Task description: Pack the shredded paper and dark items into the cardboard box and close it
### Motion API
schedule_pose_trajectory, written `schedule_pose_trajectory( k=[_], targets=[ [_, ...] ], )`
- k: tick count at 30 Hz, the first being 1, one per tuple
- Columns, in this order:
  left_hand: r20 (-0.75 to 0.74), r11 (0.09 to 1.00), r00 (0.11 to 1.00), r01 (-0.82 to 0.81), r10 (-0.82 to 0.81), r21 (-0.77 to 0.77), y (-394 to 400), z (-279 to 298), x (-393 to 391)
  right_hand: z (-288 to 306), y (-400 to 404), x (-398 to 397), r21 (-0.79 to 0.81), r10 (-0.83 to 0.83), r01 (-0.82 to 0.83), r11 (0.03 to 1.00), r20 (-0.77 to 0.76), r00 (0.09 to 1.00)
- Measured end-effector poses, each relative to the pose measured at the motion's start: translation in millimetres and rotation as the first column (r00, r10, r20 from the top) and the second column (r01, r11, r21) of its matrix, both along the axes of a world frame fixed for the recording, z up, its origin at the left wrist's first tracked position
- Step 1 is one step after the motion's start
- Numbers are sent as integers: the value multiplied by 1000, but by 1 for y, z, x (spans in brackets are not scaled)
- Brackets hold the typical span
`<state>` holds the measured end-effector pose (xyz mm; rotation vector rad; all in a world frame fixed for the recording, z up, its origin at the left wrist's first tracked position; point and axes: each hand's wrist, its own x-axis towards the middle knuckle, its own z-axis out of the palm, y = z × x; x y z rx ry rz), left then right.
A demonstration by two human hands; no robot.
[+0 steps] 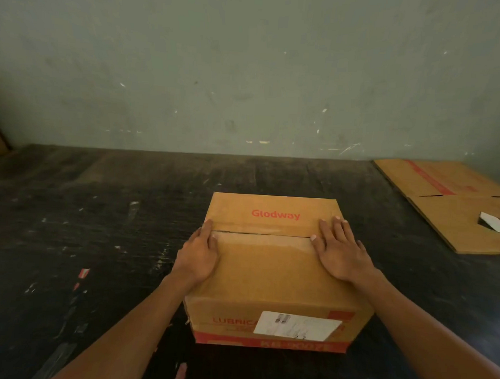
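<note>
On dark table (99,211): 1 closed cardboard box (268,276), left hand (198,256) & right hand (340,253) flat on flaps.

Far top flap of the closed brown cardboard box (270,264): "Glodway" in red letters, near the flap seam.
Near side of the box, left part: "LUBRICA…" in red capitals; the rest is covered by a white rectangular shipping label (297,326).
White label: barcodes at its top; the small print is too blurred to read.
Red band along the box's bottom edge: pale characters, not legible.
Flattened brown cardboard sheet (454,204) at far right: a red stripe with print, unreadable.
</note>
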<state>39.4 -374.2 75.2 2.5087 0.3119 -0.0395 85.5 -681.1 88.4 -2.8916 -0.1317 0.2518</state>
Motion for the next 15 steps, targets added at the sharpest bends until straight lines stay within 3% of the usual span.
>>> schedule_pose_trajectory(
  k=[4, 12, 15],
  targets=[
    [-14, 1000, 1000, -16, 16, -5, -2, 5, 2, 3, 1, 3, 22, -21, 21, 1000, -15, 1000],
    [-106, 986, 994, 38, -21, 160, -5, 24, -10, 11, 0, -7, -8, -14, 14, 1000, -9, 1000],
    [11, 952, 992, 116, -125, 284, -3, 39, -17, 20, 4, -27, -4, -22, 22, 1000, 149, 989]
  ],
)
